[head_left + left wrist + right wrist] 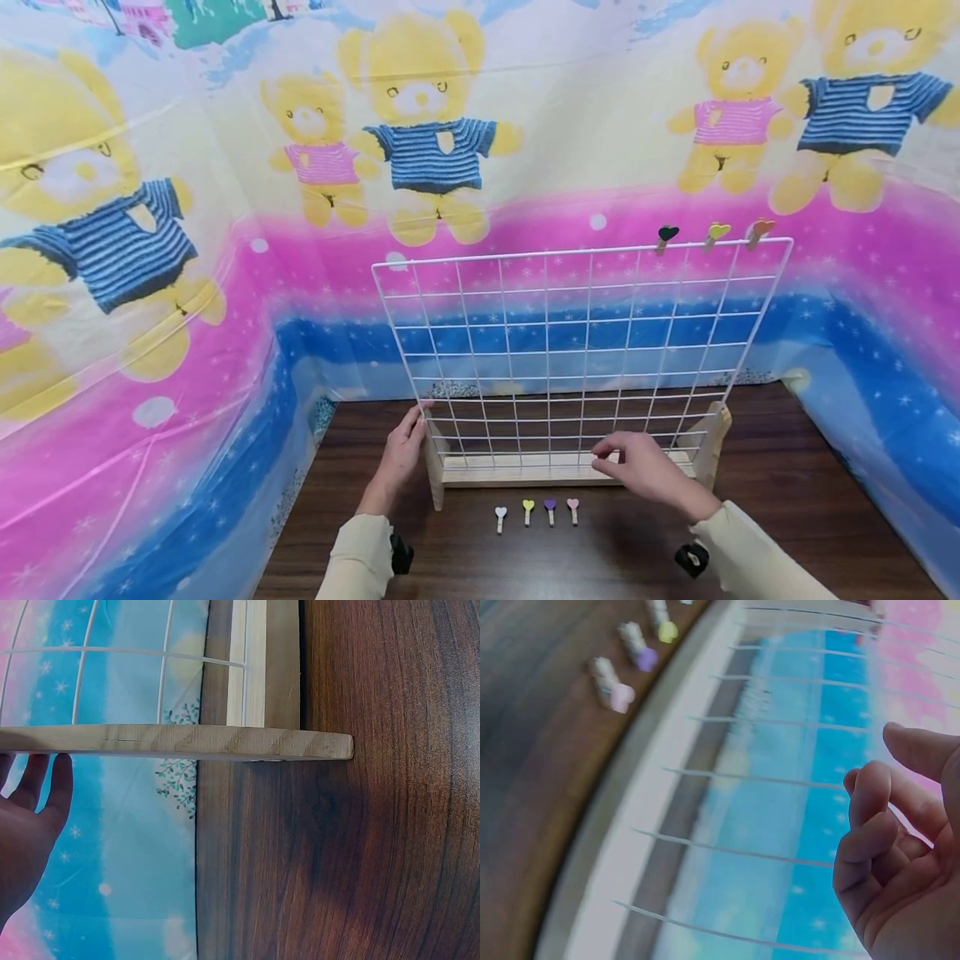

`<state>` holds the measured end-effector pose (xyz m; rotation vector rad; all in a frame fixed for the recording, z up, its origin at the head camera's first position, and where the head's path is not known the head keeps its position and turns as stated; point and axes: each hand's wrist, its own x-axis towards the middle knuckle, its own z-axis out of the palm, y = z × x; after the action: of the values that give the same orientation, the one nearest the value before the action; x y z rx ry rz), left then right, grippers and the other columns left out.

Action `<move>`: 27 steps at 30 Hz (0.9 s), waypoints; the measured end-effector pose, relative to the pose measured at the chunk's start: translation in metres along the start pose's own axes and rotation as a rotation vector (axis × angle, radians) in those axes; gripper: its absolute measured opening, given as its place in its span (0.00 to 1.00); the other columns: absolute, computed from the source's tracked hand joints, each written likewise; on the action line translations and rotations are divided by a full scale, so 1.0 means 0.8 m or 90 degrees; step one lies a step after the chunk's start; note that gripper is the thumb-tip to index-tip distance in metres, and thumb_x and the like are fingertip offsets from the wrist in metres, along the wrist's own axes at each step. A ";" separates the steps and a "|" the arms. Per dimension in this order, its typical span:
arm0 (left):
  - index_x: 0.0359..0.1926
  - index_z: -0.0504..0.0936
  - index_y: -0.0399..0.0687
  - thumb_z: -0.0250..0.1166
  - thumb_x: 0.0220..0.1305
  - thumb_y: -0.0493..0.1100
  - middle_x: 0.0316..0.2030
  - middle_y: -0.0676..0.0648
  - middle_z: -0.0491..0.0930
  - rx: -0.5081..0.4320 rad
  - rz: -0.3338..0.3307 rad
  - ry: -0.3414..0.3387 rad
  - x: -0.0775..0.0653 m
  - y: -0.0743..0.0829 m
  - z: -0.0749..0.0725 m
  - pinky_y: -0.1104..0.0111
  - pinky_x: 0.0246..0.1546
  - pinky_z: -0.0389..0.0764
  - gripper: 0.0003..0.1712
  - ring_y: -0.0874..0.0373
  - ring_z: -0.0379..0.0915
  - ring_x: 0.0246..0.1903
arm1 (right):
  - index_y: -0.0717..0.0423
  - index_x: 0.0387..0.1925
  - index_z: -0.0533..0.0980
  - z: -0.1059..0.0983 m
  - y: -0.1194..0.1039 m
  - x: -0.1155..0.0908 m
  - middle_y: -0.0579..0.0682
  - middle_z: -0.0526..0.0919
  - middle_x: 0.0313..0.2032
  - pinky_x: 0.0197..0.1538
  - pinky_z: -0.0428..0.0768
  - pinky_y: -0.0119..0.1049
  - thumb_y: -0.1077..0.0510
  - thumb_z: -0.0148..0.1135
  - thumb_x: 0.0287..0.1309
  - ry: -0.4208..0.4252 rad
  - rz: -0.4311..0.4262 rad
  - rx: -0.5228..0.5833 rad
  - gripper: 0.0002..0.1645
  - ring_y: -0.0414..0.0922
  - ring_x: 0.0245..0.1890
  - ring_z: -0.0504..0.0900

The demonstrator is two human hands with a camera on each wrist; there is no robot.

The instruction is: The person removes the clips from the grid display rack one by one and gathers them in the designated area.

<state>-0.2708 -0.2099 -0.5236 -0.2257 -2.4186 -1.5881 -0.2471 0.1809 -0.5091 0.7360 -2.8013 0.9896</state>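
A white wire grid [547,351] stands upright in a wooden base with side supports. My left hand [402,446] rests its fingertips against the outer face of the left wooden support [225,741], its fingers fairly straight. In front of the grid's lower right part hovers my right hand [651,468], fingers loosely bent and nothing between them. The right wrist view shows its thumb apart from the fingers. Heart-topped mini clothespins lie in a row before the base: white [500,518], yellow [528,511], purple [551,511] and pink [573,510].
Along the grid's top wire, toward the right, sit a dark green clothespin [667,236], a yellow one [717,232] and an orange one [761,229]. A dark wood table [615,558] lies beneath. Behind it hangs a bear-printed cloth [570,167].
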 end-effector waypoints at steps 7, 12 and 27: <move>0.62 0.71 0.43 0.48 0.73 0.36 0.57 0.36 0.72 -0.002 -0.008 0.002 0.001 0.000 -0.001 0.52 0.51 0.67 0.19 0.46 0.67 0.51 | 0.48 0.39 0.82 -0.047 -0.020 0.002 0.41 0.82 0.36 0.27 0.72 0.31 0.53 0.66 0.57 0.021 -0.027 0.000 0.08 0.33 0.23 0.71; 0.61 0.70 0.37 0.47 0.73 0.34 0.59 0.32 0.69 -0.018 -0.015 -0.016 -0.005 0.019 -0.005 0.48 0.52 0.66 0.19 0.41 0.66 0.54 | 0.47 0.40 0.81 -0.076 -0.030 0.005 0.39 0.81 0.34 0.26 0.72 0.32 0.52 0.65 0.58 0.039 -0.048 -0.010 0.09 0.33 0.23 0.72; 0.62 0.69 0.36 0.47 0.73 0.35 0.59 0.32 0.69 -0.027 -0.014 -0.019 -0.010 0.034 -0.005 0.48 0.53 0.65 0.19 0.40 0.65 0.55 | 0.51 0.43 0.81 -0.162 -0.063 0.018 0.38 0.72 0.21 0.20 0.69 0.33 0.56 0.65 0.58 0.143 -0.089 -0.048 0.11 0.36 0.16 0.68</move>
<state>-0.2558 -0.2028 -0.5003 -0.2319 -2.4202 -1.6577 -0.2466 0.2202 -0.3747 0.7478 -2.5426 0.8786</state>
